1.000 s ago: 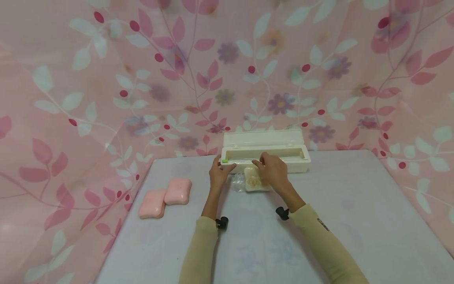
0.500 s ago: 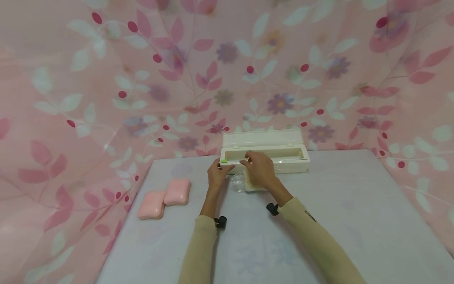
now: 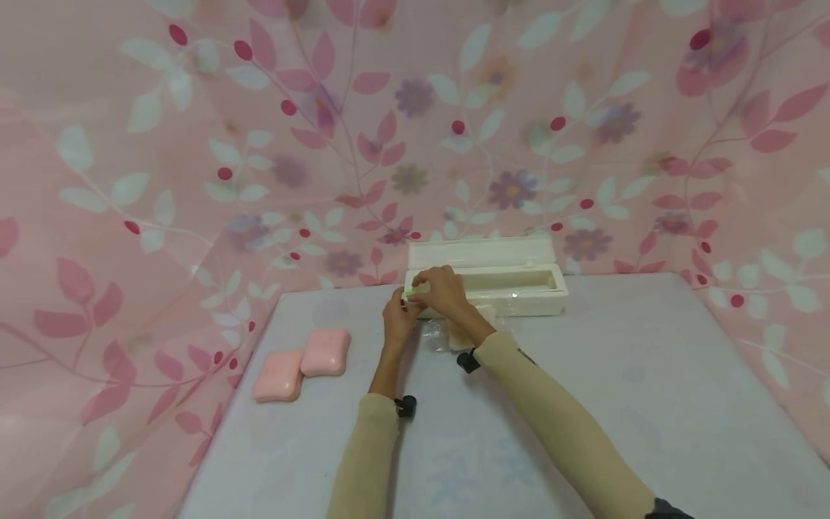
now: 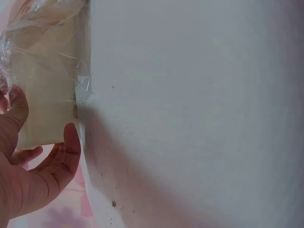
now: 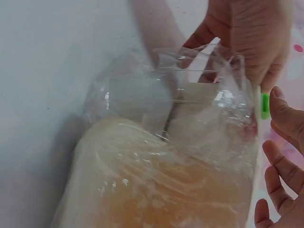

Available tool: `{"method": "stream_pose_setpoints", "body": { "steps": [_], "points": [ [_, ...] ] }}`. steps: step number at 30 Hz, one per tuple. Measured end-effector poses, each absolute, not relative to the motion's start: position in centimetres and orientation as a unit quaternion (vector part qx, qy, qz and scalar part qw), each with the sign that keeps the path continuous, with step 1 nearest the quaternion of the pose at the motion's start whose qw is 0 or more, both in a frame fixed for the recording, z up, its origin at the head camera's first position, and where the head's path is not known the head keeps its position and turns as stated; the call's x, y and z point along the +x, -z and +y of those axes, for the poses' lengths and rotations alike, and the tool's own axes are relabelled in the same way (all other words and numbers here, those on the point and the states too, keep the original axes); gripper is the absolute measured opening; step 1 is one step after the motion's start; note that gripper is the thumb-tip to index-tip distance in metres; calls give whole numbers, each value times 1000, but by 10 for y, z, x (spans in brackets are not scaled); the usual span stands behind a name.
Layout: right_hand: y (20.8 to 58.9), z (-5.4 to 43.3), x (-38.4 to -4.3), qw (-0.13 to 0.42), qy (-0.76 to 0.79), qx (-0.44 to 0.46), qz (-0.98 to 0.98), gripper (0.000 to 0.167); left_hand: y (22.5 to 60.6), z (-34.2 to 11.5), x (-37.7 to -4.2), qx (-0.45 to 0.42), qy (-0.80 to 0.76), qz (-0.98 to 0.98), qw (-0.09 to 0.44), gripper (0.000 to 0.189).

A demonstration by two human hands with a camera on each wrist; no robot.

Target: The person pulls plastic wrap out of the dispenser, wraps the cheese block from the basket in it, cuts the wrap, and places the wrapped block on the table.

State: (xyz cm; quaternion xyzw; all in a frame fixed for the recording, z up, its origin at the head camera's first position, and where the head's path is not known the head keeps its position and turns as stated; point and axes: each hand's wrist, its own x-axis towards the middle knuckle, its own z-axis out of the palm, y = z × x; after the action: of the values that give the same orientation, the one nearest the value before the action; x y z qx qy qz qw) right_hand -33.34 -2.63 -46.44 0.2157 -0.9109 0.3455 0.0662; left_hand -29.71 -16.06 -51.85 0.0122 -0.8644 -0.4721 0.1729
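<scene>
A long white cling film dispenser (image 3: pixel 528 305) stands at the back of the table with its lid (image 3: pixel 483 251) raised. My left hand (image 3: pixel 397 322) grips its left end, thumb at the front and fingers round the far side. Nearby, a green slide cutter (image 5: pixel 265 105) sits on the top front edge. My right hand (image 3: pixel 446 292) reaches over to it, fingers loosely bent and spread, one fingertip right at the cutter. A bread-slice-shaped item (image 5: pixel 142 190), cream with a brown middle, lies before the dispenser under clear film (image 5: pixel 128 92), partly hidden by my right arm.
Two pink rounded square pieces (image 3: pixel 279 376) lie touching at the table's left side. A pale cloth (image 3: pixel 583 404) covers the table. Pink floral fabric (image 3: pixel 415 144) hangs close behind the dispenser.
My right hand has moved left along the dispenser's front edge, from over the wrapped item to the green cutter. My left hand keeps its place on the left end.
</scene>
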Motion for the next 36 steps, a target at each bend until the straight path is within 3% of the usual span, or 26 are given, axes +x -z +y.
{"method": "stream_pose_setpoints", "body": {
  "steps": [9,15,26,30,36],
  "points": [
    [467,-40,-332,57,-327,155,-931,23,518,-157,-298,1,443,-882,160,62],
    [468,-19,-336,54,-347,143,-925,22,516,-155,-299,-7,435,-886,162,56],
    [472,14,-343,78,-371,155,-912,21,511,-155,-303,22,397,-909,126,63],
    [472,46,-343,80,-380,153,-908,21,510,-155,-303,38,381,-915,129,67],
    [474,130,-332,75,-396,145,-904,19,509,-155,-302,39,404,-907,110,68]
  ]
}}
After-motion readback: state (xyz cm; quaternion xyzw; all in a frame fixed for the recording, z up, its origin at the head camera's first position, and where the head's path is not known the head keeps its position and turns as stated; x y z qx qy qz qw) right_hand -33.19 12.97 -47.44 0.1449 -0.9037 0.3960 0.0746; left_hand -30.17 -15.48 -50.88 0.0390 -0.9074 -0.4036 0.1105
